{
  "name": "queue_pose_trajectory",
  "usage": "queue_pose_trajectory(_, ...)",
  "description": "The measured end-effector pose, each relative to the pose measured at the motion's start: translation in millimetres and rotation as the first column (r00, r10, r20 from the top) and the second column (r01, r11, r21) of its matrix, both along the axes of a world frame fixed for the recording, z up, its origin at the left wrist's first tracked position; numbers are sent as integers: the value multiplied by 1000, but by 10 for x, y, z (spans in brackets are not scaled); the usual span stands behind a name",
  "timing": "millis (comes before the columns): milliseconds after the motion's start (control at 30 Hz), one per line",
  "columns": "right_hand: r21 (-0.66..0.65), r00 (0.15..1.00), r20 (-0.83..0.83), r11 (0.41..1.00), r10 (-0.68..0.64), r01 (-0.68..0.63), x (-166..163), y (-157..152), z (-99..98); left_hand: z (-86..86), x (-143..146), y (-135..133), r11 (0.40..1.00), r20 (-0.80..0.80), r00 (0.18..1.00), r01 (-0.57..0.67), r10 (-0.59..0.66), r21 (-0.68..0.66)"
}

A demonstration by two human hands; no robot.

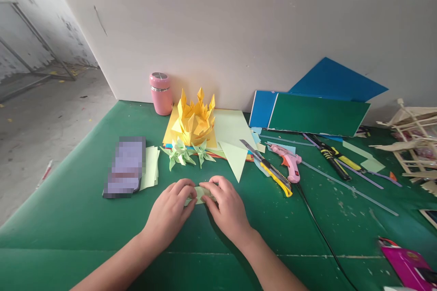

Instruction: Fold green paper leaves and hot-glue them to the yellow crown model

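Note:
Between my two hands is a small folded piece of pale green paper (197,195), held just above the green tabletop. My left hand (173,204) pinches its left end with thumb and fingers. At the other end, my right hand (227,204) grips it the same way; fingers hide much of the fold. Right behind the hands lie several pale green folded paper flowers (178,152). A yellow-orange folded paper lotus (194,120) stands on a stack of coloured paper sheets (229,123) beyond them.
To the left, a phone (125,168) overlaps small pale green paper slips (149,168). A pink flask (161,94) stands at the back. On the right lie a yellow utility knife (273,173), a pink glue gun (288,160) with its cord, pliers (331,157) and glue sticks (355,188).

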State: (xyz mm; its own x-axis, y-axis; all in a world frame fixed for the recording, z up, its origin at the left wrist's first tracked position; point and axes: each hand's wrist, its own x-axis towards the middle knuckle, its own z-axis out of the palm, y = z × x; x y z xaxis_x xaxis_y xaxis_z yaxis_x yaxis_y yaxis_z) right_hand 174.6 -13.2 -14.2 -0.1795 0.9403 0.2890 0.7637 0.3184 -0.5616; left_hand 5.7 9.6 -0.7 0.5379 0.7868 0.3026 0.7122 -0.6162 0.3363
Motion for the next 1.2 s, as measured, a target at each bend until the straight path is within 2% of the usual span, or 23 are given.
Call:
queue_pose_trajectory(267,87,996,-91,996,7,1,12,10,-37,-9,-1,29,996,152,988,20,-6,-85)
queue_pose_trajectory(633,257,1000,15,966,11,-15,22,-17,-74,-35,0,10,999,5,1000,-11,11,-31)
queue_pose_trajectory(767,289,998,67,957,4,-23,4,-27,-98,-39,7,29,998,28,999,-35,37,-48)
queue_pose_trajectory(1000,313,993,116,949,9,-45,-24,-33,-82,-13,-14,51,996,80,997,-8,14,-85)
queue_pose_trajectory(1200,273,993,118,961,10,-42,-14,-52,-52,20,-54,57,996,132,991,8,5,-93)
